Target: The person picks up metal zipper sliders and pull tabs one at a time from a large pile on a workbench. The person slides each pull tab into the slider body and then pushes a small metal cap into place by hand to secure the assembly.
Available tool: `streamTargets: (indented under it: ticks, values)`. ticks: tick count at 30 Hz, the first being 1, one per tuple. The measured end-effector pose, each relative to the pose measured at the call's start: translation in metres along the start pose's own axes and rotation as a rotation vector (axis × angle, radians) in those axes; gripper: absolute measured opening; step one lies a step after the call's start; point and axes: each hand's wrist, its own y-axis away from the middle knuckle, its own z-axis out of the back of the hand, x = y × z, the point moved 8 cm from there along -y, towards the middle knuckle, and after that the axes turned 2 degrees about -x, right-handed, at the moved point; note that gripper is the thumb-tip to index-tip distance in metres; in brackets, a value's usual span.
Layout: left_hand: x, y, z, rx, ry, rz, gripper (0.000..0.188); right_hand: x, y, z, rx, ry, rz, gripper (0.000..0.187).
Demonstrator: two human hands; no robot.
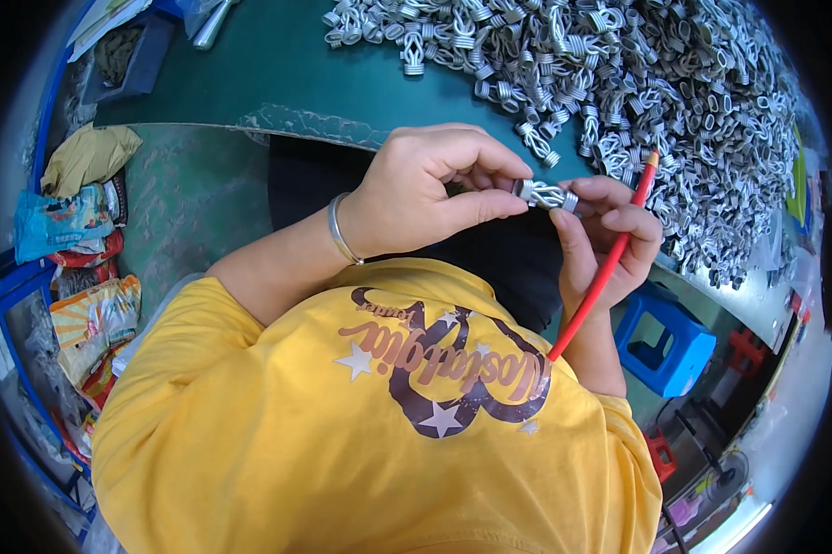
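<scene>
Left of the heap of metal pieces (656,92), the worktop (268,69) offers the left hand (414,192) passage; the heap blocks the right, and a red pencil-like stick (610,259) slants across the right hand (632,258).

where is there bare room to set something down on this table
The green tabletop has a bare patch between the grey-blue bin on the left and the pile of metal parts, behind its worn front edge. It is crowded on the right, under the pile.
</scene>
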Motion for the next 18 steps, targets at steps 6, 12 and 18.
streamTargets:
  ticks: [6,12,18]
  values:
    - [0.033,0.011,-0.015,0.051,0.414,0.373,0.02,0.017,-0.004,-0.005,0.06,0.074,0.148,0.047]
    - [0.047,0.025,-0.019,0.054,0.587,0.55,0.017,0.018,-0.004,-0.01,0.113,0.075,0.098,0.039]
    - [0.069,0.059,-0.011,0.109,0.379,0.676,0.016,0.003,-0.015,0.008,0.005,0.545,0.073,0.022]
